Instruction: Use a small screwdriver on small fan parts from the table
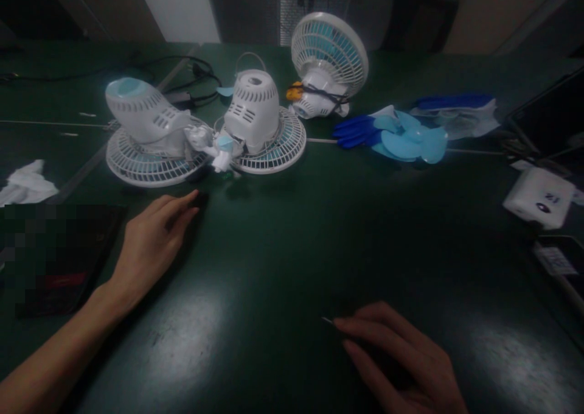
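Observation:
My left hand (152, 237) rests on the green table with its fingers stretched out and holds nothing. Just beyond its fingertips are two white fans lying face down, the left fan (150, 115) and the middle fan (253, 112), with a small white and light-blue piece (222, 152) between them. At the lower right is my right hand (401, 356), its thumb and forefinger apart. A thin pale sliver (327, 320) lies at the tip of its forefinger, too small to name. That hand's palm is hidden.
A third fan (328, 55) stands tilted behind, its cord bundled. Light-blue fan blades (406, 140) lie beside blue gloves (358, 132). At the right is a white box-shaped device (541, 198); at the left, crumpled white cloth (30, 182) and a dark flat object (68, 262). Black cables (182, 61) run behind.

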{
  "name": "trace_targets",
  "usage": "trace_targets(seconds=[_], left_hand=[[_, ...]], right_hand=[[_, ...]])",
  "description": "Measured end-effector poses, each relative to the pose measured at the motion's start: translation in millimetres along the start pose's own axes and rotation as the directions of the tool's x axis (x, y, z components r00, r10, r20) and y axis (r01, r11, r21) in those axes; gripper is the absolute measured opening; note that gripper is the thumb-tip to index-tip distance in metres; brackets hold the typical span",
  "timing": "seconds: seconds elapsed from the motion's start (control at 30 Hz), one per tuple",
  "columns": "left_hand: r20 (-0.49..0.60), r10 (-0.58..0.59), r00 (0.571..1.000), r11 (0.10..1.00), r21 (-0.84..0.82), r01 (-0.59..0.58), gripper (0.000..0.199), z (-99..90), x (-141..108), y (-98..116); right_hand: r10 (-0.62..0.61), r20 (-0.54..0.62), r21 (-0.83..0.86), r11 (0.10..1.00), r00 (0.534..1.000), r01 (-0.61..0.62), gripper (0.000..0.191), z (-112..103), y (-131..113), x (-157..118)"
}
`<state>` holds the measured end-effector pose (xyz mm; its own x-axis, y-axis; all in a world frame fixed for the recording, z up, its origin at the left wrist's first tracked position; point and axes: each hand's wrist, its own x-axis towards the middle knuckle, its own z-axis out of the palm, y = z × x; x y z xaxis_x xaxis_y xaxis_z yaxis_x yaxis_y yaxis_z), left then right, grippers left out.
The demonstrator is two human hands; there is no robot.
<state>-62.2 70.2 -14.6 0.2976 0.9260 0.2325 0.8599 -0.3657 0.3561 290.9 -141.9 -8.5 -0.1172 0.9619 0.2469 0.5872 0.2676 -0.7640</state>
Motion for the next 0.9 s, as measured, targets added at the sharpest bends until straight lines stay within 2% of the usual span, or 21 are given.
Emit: trace_targets(seconds=[0.3,0.4,0.53,0.67,0.77,0.9], left_hand=[[-0.079,0.037,0.996,0.999,0.037,-0.035,0.044,0.9,3.7,0.9],[-0.078,-0.007,0.997,1.000,0.005,0.007,0.042,0.8,3.4,1.9],[-0.153,-0.083,0.985,0.996,-0.038,0.078,0.042,-1.1,1.7,4.4],[-0.133,-0.160,0.978,0.985,-0.091,0.149,0.036,-2.9,-0.1,3.5],[-0.128,-0.184,0.974,0.978,-0.120,0.169,0.034,-4.2,-0.8,2.8],[-0.178,-0.195,0.965,0.973,-0.158,0.167,0.034,-5.4,0.3,5.7]], right_hand=[[0.010,0.010,0.005,1.000,1.000,-0.010,0.029,-1.6,-1.0,-2.0],[0.024,0.019,-0.002,1.000,1.000,-0.024,0.028,-1.6,-2.0,-1.0],[0.019,0.004,0.019,1.000,1.000,-0.019,0.027,-0.9,-2.4,1.6],[0.018,0.012,0.019,1.000,1.000,-0.018,0.026,-1.8,-2.8,2.4],[0.007,0.018,0.005,1.000,1.000,-0.007,0.026,-2.6,-2.9,2.2],[0.003,0.019,-0.002,1.000,1.000,-0.003,0.025,-1.3,-2.5,2.8]])
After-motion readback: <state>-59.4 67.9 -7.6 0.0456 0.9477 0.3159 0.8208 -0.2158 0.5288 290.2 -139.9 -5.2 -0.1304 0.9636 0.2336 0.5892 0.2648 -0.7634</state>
